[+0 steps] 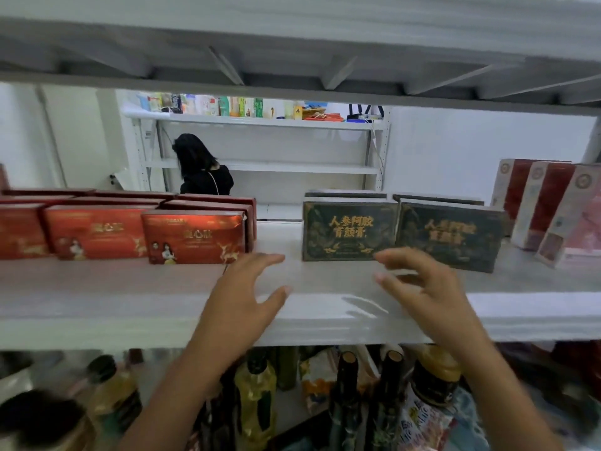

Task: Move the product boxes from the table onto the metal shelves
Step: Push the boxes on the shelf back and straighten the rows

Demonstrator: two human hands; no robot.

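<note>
**Both hands open in front of the shelf, dark boxes standing behind them**

Head camera: the left hand (240, 297) reaches over the front edge of the white metal shelf (97, 304). Its fingers (266, 258) are stretched almost straight and spread wide, with the thumb held apart below them, and it holds nothing. The right hand (429, 294) is raised beside it. Its fingers (400, 255) are loosely bent and parted, with nothing between them. The uppermost fingertips lie just in front of the bottom edge where two dark green boxes meet; blur hides whether they touch the card.

The left green box (348, 231) stands upright on the shelf, its gold lettering facing out. The right green box (450, 237) stands just beside it, turned slightly. Another dark box stands behind each.

To the left, the red boxes (195, 237) stand in rows several deep, well apart from the green pair. At the far right, tall red and white boxes (546, 206) lean together.

Below the shelf stand bottles (257, 402) and a jar with a yellow lid (435, 375). Behind the shelf, a person in black (203, 170) faces another white rack (276, 167) with small packets on its top level.
</note>
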